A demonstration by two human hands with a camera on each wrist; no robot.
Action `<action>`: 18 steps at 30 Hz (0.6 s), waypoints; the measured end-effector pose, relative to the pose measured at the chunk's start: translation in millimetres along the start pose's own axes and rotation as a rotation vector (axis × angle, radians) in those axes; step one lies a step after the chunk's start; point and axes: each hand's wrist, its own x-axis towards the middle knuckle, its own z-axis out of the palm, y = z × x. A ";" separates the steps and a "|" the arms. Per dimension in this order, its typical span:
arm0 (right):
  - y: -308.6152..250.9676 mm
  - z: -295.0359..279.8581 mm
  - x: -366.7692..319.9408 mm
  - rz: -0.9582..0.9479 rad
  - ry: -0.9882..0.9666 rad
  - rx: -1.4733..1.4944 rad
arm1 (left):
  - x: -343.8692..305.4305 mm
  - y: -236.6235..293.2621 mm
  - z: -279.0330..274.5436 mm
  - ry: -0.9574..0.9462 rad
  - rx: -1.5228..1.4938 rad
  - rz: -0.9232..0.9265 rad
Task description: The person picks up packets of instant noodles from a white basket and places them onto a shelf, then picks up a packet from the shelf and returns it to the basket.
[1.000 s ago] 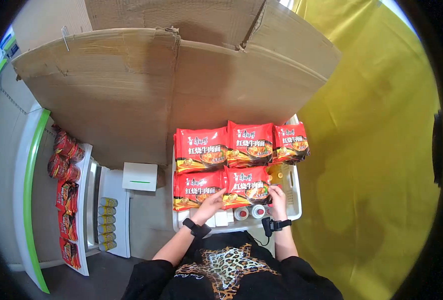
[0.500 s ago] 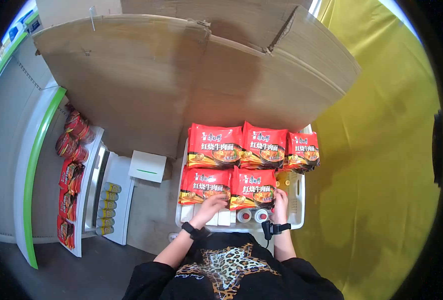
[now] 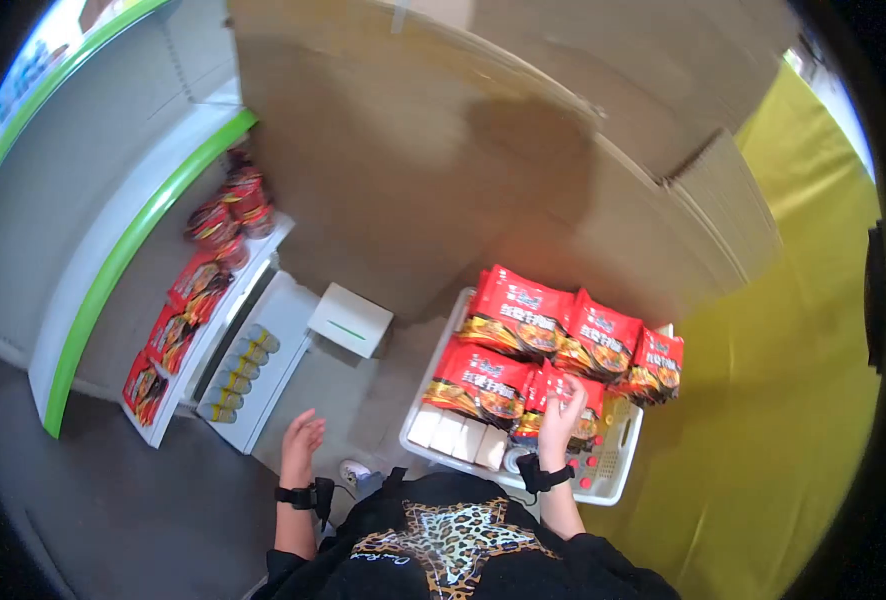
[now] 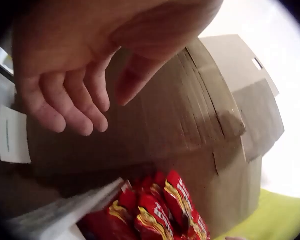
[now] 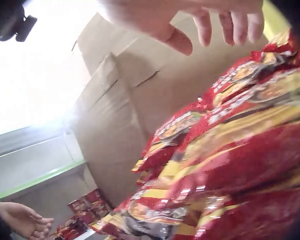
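Note:
Red instant noodle packs (image 3: 518, 312) lie in piles across a white plastic basket (image 3: 618, 490). My right hand (image 3: 560, 415) is over the nearest pack (image 3: 533, 405), hiding part of it in the head view. From the right wrist, its fingers (image 5: 202, 30) hang down above the piled packs (image 5: 240, 160), with nothing between them. Off to the left of the basket, my left hand (image 3: 303, 445) is empty and held over the floor. Its fingers (image 4: 70, 112) are loosely bent, with the thumb apart from them.
White boxes (image 3: 448, 432) and red-capped bottles (image 3: 585, 482) share the basket. To the left, a shelf unit (image 3: 153, 230) carries noodle packs (image 3: 171, 338), noodle cups (image 3: 225, 225) and yellow-grey cans (image 3: 238, 375). A white box (image 3: 353, 318) stands beside it. Cardboard (image 3: 413, 150) walls the back; yellow cloth (image 3: 793, 400) hangs right.
My left hand has left the packs and swung left, away from the basket. My right hand has come up from the front pack's right edge to above it. The head view has turned left.

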 end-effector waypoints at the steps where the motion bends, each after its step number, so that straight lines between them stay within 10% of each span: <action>1: -8.7 12.2 -4.5 0.035 -0.092 0.074 | -6.7 -1.1 -14.8 0.093 -0.039 -0.001; 18: -129.3 165.2 -122.4 -0.138 -0.840 0.356 | -97.8 -31.2 -163.6 0.499 -0.429 0.104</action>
